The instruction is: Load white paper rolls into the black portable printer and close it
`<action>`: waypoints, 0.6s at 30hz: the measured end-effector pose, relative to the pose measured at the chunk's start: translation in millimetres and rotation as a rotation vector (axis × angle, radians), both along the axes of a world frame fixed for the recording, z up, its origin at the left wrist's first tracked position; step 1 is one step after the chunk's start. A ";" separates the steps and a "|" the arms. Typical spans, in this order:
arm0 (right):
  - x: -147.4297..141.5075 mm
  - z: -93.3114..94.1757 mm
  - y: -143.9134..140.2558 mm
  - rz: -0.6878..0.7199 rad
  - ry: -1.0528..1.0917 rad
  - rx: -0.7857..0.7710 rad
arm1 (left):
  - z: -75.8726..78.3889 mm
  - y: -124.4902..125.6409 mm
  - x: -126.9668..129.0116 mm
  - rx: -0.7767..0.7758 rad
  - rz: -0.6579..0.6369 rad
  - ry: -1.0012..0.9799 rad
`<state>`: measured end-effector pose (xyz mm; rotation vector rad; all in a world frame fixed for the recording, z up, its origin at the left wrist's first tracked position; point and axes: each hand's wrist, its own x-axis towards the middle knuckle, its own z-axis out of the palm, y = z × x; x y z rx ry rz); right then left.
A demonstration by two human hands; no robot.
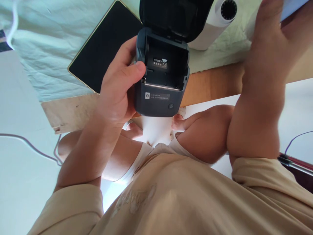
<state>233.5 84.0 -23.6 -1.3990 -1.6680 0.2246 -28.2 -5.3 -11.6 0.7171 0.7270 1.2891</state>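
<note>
My left hand (119, 78) is closed around the left side of a dark grey label printer (156, 106), its thumb on the rim. The printer's black lid (174, 16) stands open, and the bay inside holds no roll. A small printed sticker (160, 62) shows on the bay's back wall. On the front face are a power button and a Bluetooth label. At the top right, my right hand (271, 32) reaches out over the table, beside a pale blue-white thing (292, 9). Its fingers are mostly cut off by the frame edge, so whether it grips that thing is unclear.
A black tablet-like slab (107, 49) with a gold edge lies on the pale green cloth (49, 42). Behind the printer is a white cylindrical thing (207, 32) with a dark ribbed round end. The table's wooden edge (215, 81) runs above my legs. A white cable (26, 142) hangs at left.
</note>
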 end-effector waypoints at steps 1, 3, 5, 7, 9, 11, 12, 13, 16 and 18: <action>1.6 1.4 -1.0 -0.020 -0.048 0.007 | -1.0 0.2 -0.3 0.004 -0.005 0.001; 2.7 4.5 -3.8 -0.047 -0.144 0.000 | -2.7 0.8 -0.9 -0.006 -0.001 0.007; -0.1 7.5 -6.7 -0.043 -0.189 -0.018 | -4.0 1.6 -1.2 -0.018 0.007 0.003; -4.4 9.1 -7.9 -0.015 -0.160 -0.015 | -4.6 2.1 -1.2 -0.023 0.012 -0.009; -7.7 8.8 -6.9 0.019 -0.139 0.012 | -4.1 1.9 -1.2 -0.037 0.011 -0.014; -9.1 7.1 -5.4 0.035 -0.182 0.011 | -3.1 1.3 -1.2 -0.038 0.000 -0.021; -9.6 6.1 -5.1 0.034 -0.210 0.002 | -2.6 1.0 -1.3 -0.029 -0.009 -0.025; -10.4 5.4 -5.6 0.031 -0.229 -0.006 | -2.3 0.7 -1.3 -0.017 -0.005 -0.030; -15.3 6.4 -11.0 0.093 -0.222 -0.103 | -2.4 0.3 -1.1 -0.007 -0.005 -0.036; -20.9 10.1 -16.3 0.112 -0.202 -0.183 | -3.3 0.4 -1.2 -0.017 -0.008 -0.036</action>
